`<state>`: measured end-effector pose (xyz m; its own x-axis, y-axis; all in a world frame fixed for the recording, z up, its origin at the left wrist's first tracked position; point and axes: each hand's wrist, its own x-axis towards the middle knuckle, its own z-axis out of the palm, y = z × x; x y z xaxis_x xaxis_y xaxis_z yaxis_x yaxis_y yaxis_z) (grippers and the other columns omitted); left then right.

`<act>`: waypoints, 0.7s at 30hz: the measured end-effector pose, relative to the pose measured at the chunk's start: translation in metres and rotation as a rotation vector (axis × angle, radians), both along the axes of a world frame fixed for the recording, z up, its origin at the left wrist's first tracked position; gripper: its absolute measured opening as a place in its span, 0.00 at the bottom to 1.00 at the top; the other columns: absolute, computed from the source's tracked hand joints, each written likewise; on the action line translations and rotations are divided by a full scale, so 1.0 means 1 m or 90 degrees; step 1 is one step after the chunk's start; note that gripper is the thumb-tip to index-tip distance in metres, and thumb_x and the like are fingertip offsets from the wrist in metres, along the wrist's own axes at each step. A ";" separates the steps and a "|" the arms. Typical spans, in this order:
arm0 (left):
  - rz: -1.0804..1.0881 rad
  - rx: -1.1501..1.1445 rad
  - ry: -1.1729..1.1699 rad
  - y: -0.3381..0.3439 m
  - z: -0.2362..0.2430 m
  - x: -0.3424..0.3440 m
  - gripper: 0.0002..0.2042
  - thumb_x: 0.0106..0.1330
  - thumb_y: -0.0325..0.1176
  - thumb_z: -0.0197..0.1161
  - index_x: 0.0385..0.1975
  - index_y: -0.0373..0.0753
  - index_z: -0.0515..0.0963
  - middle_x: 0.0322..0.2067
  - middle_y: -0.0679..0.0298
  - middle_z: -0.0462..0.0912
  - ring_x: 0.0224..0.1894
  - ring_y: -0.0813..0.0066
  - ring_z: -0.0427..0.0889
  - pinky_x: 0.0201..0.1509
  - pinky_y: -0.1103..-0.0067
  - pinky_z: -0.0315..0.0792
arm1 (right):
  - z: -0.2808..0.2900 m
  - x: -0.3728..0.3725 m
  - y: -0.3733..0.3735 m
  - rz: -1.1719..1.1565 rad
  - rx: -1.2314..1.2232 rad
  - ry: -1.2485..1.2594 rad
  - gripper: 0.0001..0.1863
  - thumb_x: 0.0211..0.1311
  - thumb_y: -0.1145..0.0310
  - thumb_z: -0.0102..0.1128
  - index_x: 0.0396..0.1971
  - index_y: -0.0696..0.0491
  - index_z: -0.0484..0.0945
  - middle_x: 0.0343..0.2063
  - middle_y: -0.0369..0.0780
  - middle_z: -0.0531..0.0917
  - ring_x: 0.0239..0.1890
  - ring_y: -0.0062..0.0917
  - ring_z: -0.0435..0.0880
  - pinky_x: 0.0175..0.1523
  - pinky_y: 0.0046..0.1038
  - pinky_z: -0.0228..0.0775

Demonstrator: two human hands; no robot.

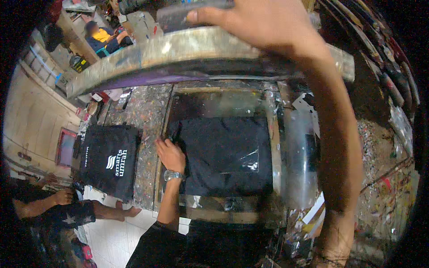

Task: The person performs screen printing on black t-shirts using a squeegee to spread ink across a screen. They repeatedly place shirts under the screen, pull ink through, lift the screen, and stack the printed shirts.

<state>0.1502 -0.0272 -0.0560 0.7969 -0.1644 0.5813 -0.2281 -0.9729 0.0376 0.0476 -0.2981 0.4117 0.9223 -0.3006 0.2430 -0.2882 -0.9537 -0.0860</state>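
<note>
My left hand [172, 154], wearing a metal watch, rests with fingers apart at the left edge of black cloth [216, 156]. The cloth lies on the printing platen [214, 100], with a clear rectangular patch near its right side. Above, my right hand [259, 22] grips a dark grey bar [172, 18] on a raised screen frame [143, 53]; its fingertips are mostly out of view. A folded stack of black fabric with white printing [103, 158] lies on the stained bench to the left.
A seated person in yellow and navy [103, 35] is at the back left. Another person's arm [44, 205] and bare leg are at lower left, over a tiled floor [111, 236]. A clear cylinder [299, 156] runs along the right of the platen, beside a paint-spattered surface [380, 196].
</note>
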 end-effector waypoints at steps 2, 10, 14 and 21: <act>-0.081 -0.125 0.178 -0.031 0.056 -0.028 0.16 0.75 0.37 0.58 0.53 0.32 0.70 0.51 0.37 0.79 0.47 0.37 0.82 0.47 0.52 0.77 | 0.003 0.019 -0.018 -0.047 -0.087 -0.036 0.42 0.64 0.24 0.49 0.26 0.54 0.85 0.25 0.42 0.86 0.27 0.30 0.84 0.37 0.36 0.79; 0.111 -0.022 0.028 0.130 0.187 0.016 0.11 0.74 0.35 0.58 0.47 0.38 0.68 0.23 0.43 0.82 0.29 0.37 0.83 0.29 0.51 0.72 | 0.030 0.062 -0.058 0.011 -0.014 -0.031 0.49 0.62 0.21 0.47 0.36 0.60 0.88 0.41 0.52 0.88 0.40 0.38 0.87 0.50 0.39 0.78; 0.233 0.132 0.028 0.345 0.250 0.088 0.24 0.68 0.43 0.67 0.54 0.34 0.69 0.47 0.38 0.82 0.44 0.38 0.84 0.45 0.53 0.79 | 0.048 0.097 -0.073 0.039 -0.026 -0.108 0.52 0.62 0.21 0.45 0.47 0.64 0.86 0.54 0.59 0.83 0.57 0.50 0.83 0.62 0.46 0.73; -0.177 -0.070 -0.286 0.093 0.298 0.071 0.38 0.61 0.35 0.74 0.71 0.37 0.63 0.72 0.45 0.62 0.75 0.45 0.60 0.78 0.58 0.56 | 0.058 0.105 -0.096 0.201 -0.027 -0.066 0.49 0.65 0.28 0.50 0.61 0.63 0.77 0.67 0.57 0.72 0.70 0.51 0.70 0.73 0.42 0.62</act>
<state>0.2213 0.0654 0.2416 0.4003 -0.2529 0.8808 -0.4939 -0.8691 -0.0251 0.1526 -0.3946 0.4696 0.9378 0.0085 0.3470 0.0306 -0.9978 -0.0584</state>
